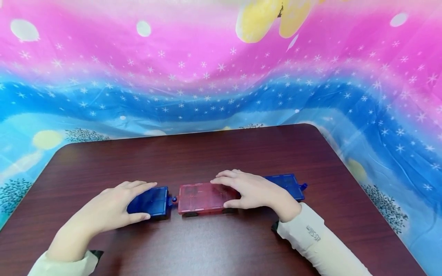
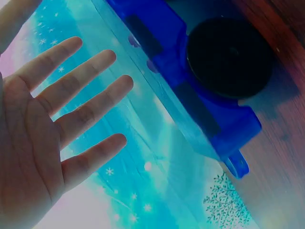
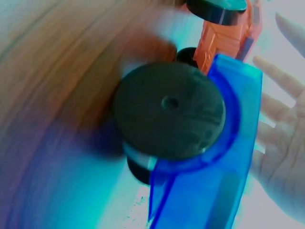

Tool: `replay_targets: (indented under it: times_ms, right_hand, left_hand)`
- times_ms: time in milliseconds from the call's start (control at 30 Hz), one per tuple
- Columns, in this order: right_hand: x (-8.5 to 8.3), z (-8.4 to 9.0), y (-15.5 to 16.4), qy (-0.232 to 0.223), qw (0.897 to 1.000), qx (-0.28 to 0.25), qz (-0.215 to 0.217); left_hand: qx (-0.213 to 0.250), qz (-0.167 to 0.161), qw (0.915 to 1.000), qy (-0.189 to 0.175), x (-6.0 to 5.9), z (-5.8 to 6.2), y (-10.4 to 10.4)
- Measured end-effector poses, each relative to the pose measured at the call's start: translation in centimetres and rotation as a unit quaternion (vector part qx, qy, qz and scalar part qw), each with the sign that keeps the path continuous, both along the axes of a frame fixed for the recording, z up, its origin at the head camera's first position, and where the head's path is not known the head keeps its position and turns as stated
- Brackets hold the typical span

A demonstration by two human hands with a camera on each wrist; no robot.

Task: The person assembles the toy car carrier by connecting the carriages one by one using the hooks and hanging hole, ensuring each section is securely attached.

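hands lie flat on a row of three wheeled toy cars set end to end across the lower middle of the head view, on a dark wood table [image 1: 214,153]. the left hand [image 1: 114,207] rests with straight, slightly spread fingers over the near end of the left blue car [image 1: 152,200], thumb along its near side; nothing is pinched. in the left wrist view that hand [image 2: 52,129] shows an open palm with fingers fanned apart, the blue car [image 2: 200,95] and its black wheel [image 2: 228,57] in the upper right of the frame. the right hand [image 1: 252,189] lies with straight fingers close together across the joint between the pink car [image 1: 203,197] and the right blue car [image 1: 288,184], fingertips on the pink roof, thumb at the near side. the right wrist view, blurred, shows a blue car [image 3: 214,162] with a black wheel [image 3: 169,109] filling the centre, the pink car [image 3: 228,33] at the top, and open fingers [image 3: 281,143] at the right edge.

the left blue car's hook end sits just beside the pink car's left end, a narrow gap between them. bare tabletop lies beyond the cars toward the far rounded edge, and more in front toward the bottom of the frame. the table's left and right edges stand well apart from the row. a pink and blue starred cloth [image 1: 221,76] surrounds the table.
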State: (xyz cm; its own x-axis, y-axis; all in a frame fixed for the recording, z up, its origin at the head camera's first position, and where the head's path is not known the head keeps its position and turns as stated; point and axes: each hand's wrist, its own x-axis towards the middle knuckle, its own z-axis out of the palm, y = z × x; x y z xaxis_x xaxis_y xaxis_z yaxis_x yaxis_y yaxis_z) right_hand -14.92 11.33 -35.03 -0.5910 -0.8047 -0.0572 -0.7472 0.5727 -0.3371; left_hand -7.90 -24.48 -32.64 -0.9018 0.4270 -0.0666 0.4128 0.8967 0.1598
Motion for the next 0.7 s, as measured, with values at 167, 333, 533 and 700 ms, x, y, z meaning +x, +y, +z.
replay_targets:
  times_ms: [167,333,533,700]
  right_hand:
    - [0.0,0.0,0.7,-0.001,1.000,-0.007,-0.009]
    - [0.2,0.0,1.7,0.003,1.000,-0.015,-0.025]
    - [0.4,0.0,3.0,0.001,0.999,-0.024,-0.049]
    - [0.5,0.1,4.5,0.006,0.997,-0.031,-0.066]
  left_hand:
    - [0.002,0.011,0.9999,0.001,0.3,0.0,-0.4]
    - [0.004,0.022,0.9997,0.005,0.7,-0.2,-1.0]
    - [0.006,0.037,0.9993,0.006,1.2,-0.1,-2.0]
    - [0.008,0.049,0.9987,0.008,1.6,0.0,-2.8]
